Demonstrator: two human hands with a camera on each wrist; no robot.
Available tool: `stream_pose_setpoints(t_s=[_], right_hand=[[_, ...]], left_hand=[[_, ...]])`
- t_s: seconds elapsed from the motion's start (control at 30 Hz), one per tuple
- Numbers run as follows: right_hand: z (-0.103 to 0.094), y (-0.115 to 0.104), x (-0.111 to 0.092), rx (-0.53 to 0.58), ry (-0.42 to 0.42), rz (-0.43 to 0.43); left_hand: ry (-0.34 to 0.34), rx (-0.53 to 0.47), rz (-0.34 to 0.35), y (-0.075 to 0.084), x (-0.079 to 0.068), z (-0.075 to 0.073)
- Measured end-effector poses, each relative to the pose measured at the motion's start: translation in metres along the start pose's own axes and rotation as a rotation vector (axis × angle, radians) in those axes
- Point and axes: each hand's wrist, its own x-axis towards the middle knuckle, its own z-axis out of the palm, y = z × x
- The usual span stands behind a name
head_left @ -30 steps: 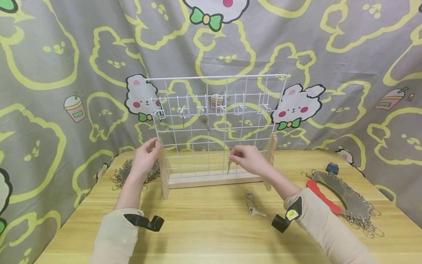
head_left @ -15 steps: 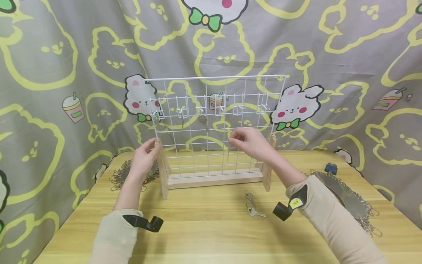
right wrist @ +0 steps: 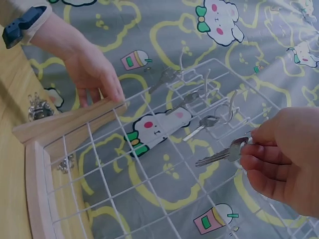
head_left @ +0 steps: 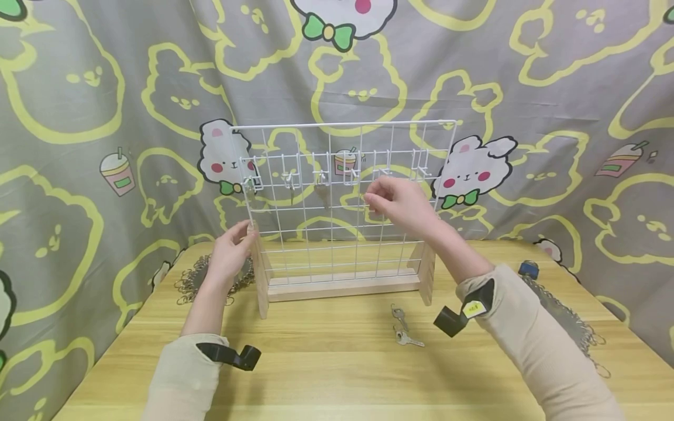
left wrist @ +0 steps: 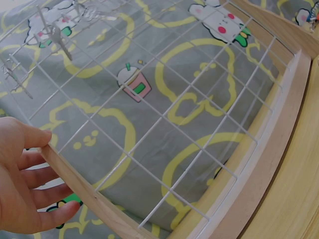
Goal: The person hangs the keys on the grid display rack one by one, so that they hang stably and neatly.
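Presently, taking the head view as a clock face centred on your wire rack (head_left: 342,288), your right hand (head_left: 401,203) is at 3 o'clock, before the grid. Its thumb and forefinger are closed together and pinch a key (right wrist: 219,157) near its head; the other fingers are curled. Your left hand (head_left: 230,252), between 8 and 9 o'clock, has its thumb and fingers lightly closed around the wooden side post (left wrist: 82,181). Toward 10 o'clock, three hanging keys (right wrist: 208,121) are on the hooks. At 5 o'clock, two loose keys (head_left: 408,338) lie close together on the table (head_left: 316,368).
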Motion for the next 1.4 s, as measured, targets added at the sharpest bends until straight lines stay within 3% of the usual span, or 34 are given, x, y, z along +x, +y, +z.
stream_pose_setpoints(t_s=[0.3,0.73,1.4], right_hand=[[-0.002,-0.010,0.008,0.042,0.103,0.006],[0.003,-0.015,0.014,0.059,0.180,-0.006],[0.005,-0.014,0.015,-0.012,0.192,0.001]], left_hand=[[-0.002,-0.001,-0.008,-0.001,-0.001,0.000],[-0.003,-0.013,-0.011,-0.002,0.000,0.000],[-0.008,-0.027,-0.001,0.000,0.001,-0.001]])
